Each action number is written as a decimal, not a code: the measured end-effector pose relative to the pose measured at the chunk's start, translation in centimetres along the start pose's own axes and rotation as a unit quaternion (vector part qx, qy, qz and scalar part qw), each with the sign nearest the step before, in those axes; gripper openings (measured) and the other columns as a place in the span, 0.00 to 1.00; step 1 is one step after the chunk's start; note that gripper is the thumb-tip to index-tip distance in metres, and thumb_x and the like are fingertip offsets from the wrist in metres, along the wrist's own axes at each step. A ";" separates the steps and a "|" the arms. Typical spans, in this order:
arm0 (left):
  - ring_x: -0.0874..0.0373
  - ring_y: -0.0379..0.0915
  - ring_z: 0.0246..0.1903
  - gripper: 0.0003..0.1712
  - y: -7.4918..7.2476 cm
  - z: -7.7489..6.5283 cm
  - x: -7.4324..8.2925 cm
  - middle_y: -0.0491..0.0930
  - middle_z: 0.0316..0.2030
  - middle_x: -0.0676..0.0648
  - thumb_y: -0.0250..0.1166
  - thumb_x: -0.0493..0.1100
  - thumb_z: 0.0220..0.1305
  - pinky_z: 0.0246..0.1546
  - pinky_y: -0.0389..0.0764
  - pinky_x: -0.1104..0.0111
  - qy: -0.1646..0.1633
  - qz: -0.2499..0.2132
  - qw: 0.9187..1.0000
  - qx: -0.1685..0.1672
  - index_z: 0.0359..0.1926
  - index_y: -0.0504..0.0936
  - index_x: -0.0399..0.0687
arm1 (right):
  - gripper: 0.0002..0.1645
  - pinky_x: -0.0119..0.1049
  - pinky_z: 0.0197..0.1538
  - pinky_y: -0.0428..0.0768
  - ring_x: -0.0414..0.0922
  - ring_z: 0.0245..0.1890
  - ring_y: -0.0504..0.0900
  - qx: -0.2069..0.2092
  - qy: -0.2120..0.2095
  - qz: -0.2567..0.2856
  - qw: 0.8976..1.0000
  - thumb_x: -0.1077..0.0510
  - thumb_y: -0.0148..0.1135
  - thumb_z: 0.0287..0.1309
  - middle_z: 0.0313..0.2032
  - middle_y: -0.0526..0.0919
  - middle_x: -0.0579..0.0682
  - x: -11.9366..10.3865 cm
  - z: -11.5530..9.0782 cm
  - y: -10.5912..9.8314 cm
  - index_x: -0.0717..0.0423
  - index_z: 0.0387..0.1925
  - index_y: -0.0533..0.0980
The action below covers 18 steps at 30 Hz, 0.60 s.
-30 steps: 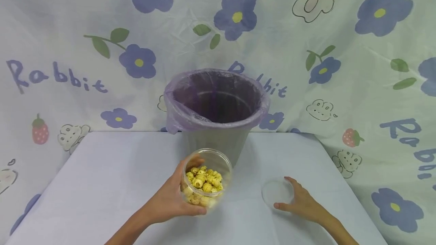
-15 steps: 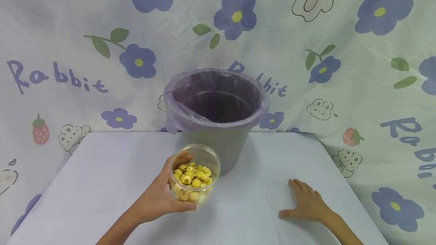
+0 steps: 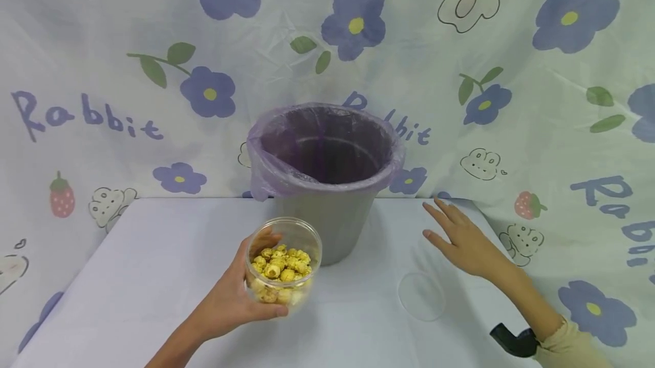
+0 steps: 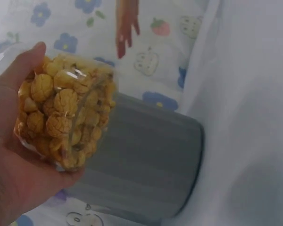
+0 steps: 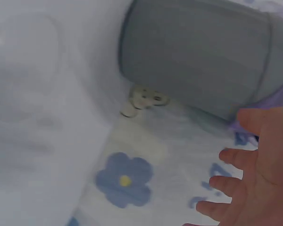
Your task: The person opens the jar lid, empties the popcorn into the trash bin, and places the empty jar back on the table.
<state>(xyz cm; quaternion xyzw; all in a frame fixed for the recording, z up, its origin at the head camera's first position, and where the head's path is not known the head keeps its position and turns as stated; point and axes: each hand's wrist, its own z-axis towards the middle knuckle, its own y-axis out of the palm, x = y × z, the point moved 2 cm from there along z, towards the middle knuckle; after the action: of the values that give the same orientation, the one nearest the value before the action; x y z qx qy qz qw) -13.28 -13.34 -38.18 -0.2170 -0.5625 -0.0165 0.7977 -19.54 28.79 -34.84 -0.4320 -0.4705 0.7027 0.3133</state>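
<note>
My left hand (image 3: 232, 300) grips a clear plastic jar (image 3: 312, 243) round its side, thumb in front and fingers behind. Yellow popcorn (image 3: 281, 265) fills the lower part, and the jar's top is uncovered, tilted toward the head camera. In the left wrist view the popcorn (image 4: 61, 108) shows through the jar wall. A clear round lid (image 3: 422, 297) lies flat on the white table. Beyond the lid, my right hand (image 3: 468, 243) is raised with fingers spread, touching nothing. The right wrist view shows the same hand (image 5: 269, 174) beside the bin, its palm bare.
A grey bin (image 3: 332, 226) with a purple bag (image 3: 266, 169) folded over its rim stands at the back middle of the white table (image 3: 169, 277), right behind the jar. A printed cloth (image 3: 435, 83) hangs behind it. A black curved piece (image 3: 514, 342) is at my right wrist.
My right hand has set the lid on the table, let go of it, and risen away toward the back. The left hand has drawn the jar slightly left.
</note>
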 end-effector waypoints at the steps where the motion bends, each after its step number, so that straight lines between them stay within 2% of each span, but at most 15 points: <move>1: 0.59 0.61 0.66 0.65 0.0 0.0 0.0 0.63 0.69 0.50 0.84 0.42 0.42 0.61 0.63 0.76 0.003 0.001 1.000 0.001 0.75 0.52 0.62 | 0.36 0.68 0.67 0.52 0.71 0.71 0.50 0.003 0.003 -0.001 1.000 0.47 0.51 0.75 0.73 0.53 0.69 -0.3 0.6 -0.8 0.61 0.75 0.59; 6: 0.58 0.61 0.66 0.66 -0.2 -0.1 0.2 0.63 0.69 0.50 0.84 0.42 0.42 0.61 0.63 0.77 0.010 0.009 1.000 0.004 0.76 0.51 0.63 | 0.37 0.64 0.71 0.42 0.68 0.74 0.40 0.004 0.015 -0.010 1.000 0.43 0.41 0.78 0.76 0.46 0.65 -1.7 3.8 -4.7 0.58 0.77 0.52; 10: 0.58 0.61 0.66 0.66 -0.4 -0.1 0.4 0.63 0.69 0.50 0.84 0.43 0.42 0.61 0.63 0.77 0.011 0.016 1.000 0.004 0.76 0.51 0.64 | 0.38 0.61 0.72 0.38 0.65 0.75 0.37 -0.006 -0.004 -0.031 0.999 0.41 0.33 0.79 0.77 0.42 0.65 -3.0 6.5 -7.1 0.58 0.78 0.49; 14: 0.60 0.61 0.66 0.66 -0.6 -0.2 0.7 0.63 0.69 0.50 0.84 0.43 0.42 0.60 0.63 0.77 0.010 0.018 1.000 0.005 0.76 0.51 0.64 | 0.38 0.64 0.71 0.39 0.64 0.75 0.37 -0.009 -0.008 -0.054 0.998 0.40 0.32 0.79 0.77 0.41 0.63 -4.3 9.2 -8.5 0.57 0.78 0.48; 18: 0.60 0.60 0.66 0.66 -1.1 -0.3 1.2 0.63 0.69 0.50 0.84 0.42 0.42 0.60 0.62 0.78 0.015 0.024 1.000 0.010 0.76 0.51 0.64 | 0.40 0.72 0.67 0.39 0.66 0.75 0.36 -0.030 0.013 -0.075 0.997 0.36 0.30 0.77 0.78 0.40 0.58 -5.2 11.7 -8.8 0.51 0.79 0.45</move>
<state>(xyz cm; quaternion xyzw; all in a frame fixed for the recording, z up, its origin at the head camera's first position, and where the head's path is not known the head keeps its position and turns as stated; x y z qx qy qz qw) -12.82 -14.18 -36.82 -0.2221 -0.5449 0.0050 0.8086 -27.58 22.96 -22.83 -0.4145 -0.5183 0.6569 0.3578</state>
